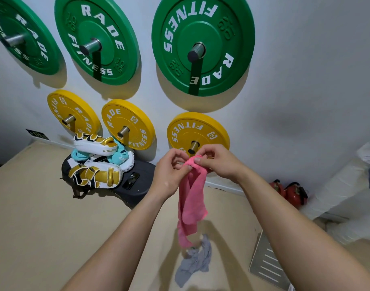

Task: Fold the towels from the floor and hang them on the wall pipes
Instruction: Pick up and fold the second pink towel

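Observation:
A pink towel (pixel 192 198) hangs down in a long bunch from both my hands. My left hand (pixel 171 171) pinches its top edge from the left, and my right hand (pixel 217 162) pinches the same edge from the right. Both hands are just in front of a steel wall pipe (pixel 193 147) that sticks out of a yellow weight plate (pixel 197 131). A crumpled grey towel (pixel 195 261) lies on the beige floor below the pink one.
More pipes carry green plates (pixel 203 45) and yellow plates (pixel 127 124) on the white wall. White and gold strike pads (pixel 96 162) are piled on a black pad at the left. Two red extinguishers (pixel 289 194) stand at the right, and a metal grate (pixel 268 263) lies on the floor.

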`<state>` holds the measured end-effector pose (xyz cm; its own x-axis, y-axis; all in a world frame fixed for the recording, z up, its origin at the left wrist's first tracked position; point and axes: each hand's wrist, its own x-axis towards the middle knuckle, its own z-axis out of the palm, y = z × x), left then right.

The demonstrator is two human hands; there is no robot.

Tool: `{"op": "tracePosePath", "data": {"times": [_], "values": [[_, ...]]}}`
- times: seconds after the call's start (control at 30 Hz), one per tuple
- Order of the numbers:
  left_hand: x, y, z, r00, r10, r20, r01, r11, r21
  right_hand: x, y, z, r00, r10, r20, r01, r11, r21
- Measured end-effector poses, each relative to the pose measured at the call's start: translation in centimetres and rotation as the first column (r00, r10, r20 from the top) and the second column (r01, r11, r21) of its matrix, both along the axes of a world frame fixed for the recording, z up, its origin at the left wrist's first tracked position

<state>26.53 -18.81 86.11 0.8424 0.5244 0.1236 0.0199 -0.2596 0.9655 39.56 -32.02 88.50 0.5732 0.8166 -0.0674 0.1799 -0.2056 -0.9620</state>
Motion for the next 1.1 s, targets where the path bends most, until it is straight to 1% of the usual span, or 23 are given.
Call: {"op": "tracePosePath", "data": {"times": [0.07, 0.13, 0.23, 0.33, 0.43, 0.5, 0.53, 0.57, 0.6, 0.67, 0.73, 0.77, 0.83, 0.93, 1.1], "values": [[-0.1, 0.3, -0.4, 1.0, 0.001, 0.011, 0.0, 0.998, -0.069, 0.2, 0.6, 0.7, 0.999, -0.026, 0.041, 0.024, 0.998, 0.051], [-0.2, 0.6, -1.0, 1.0, 0.007, -0.005, -0.007, 0.999, -0.034, 0.6, 1.5, 1.8, 0.989, -0.042, 0.142, 0.033, 0.997, 0.066], [-0.6, 1.6, -2.2, 0.998, 0.032, -0.062, -0.029, 0.999, 0.04, 1.6, 2.6, 4.3, 0.94, -0.11, 0.323, 0.084, 0.992, 0.095], [-1.7, 3.1, -3.5, 0.988, 0.058, -0.141, -0.048, 0.996, 0.077, 3.2, 2.8, 6.7, 0.877, -0.252, 0.409, 0.205, 0.966, 0.156], [-3.2, 4.7, -4.4, 0.974, 0.114, -0.198, -0.095, 0.99, 0.101, 5.2, 2.1, 8.1, 0.794, -0.399, 0.458, 0.357, 0.917, 0.181], [-4.0, 5.5, -4.2, 0.968, 0.165, -0.187, -0.152, 0.985, 0.08, 6.2, 1.0, 7.6, 0.723, -0.478, 0.499, 0.469, 0.87, 0.154], [-4.1, 5.8, -3.8, 0.97, 0.174, -0.168, -0.162, 0.983, 0.082, 6.4, 0.5, 7.0, 0.704, -0.484, 0.519, 0.506, 0.855, 0.111], [-4.2, 6.1, -3.3, 0.974, 0.17, -0.147, -0.155, 0.982, 0.108, 6.3, 0.2, 6.1, 0.715, -0.457, 0.53, 0.512, 0.858, 0.049], [-4.1, 6.2, -2.8, 0.979, 0.157, -0.132, -0.137, 0.98, 0.148, 5.8, 0.1, 5.0, 0.754, -0.391, 0.527, 0.475, 0.88, -0.026], [-3.7, 6.1, -1.8, 0.987, 0.108, -0.12, -0.082, 0.976, 0.203, 3.6, 0.6, 3.0, 0.855, -0.178, 0.487, 0.283, 0.947, -0.151], [-3.1, 5.6, -0.9, 0.991, 0.053, -0.121, -0.025, 0.975, 0.223, 0.7, 1.8, 1.2, 0.898, 0.0, 0.44, 0.098, 0.975, -0.2], [-2.8, 5.3, -0.6, 0.992, 0.031, -0.123, -0.002, 0.974, 0.227, -0.6, 2.4, 0.6, 0.903, 0.052, 0.426, 0.044, 0.976, -0.212], [-2.6, 4.9, -0.3, 0.993, -0.004, -0.118, 0.031, 0.973, 0.227, -2.6, 3.7, -0.4, 0.908, 0.106, 0.404, -0.012, 0.974, -0.228], [-3.2, 5.2, -0.4, 0.993, -0.019, -0.121, 0.046, 0.973, 0.228, -3.8, 4.8, -0.9, 0.916, 0.121, 0.383, -0.033, 0.973, -0.23], [-5.4, 6.1, -1.3, 0.985, 0.053, -0.164, -0.016, 0.976, 0.219, -3.8, 5.4, -0.1, 0.896, 0.1, 0.434, -0.01, 0.979, -0.205]]}}
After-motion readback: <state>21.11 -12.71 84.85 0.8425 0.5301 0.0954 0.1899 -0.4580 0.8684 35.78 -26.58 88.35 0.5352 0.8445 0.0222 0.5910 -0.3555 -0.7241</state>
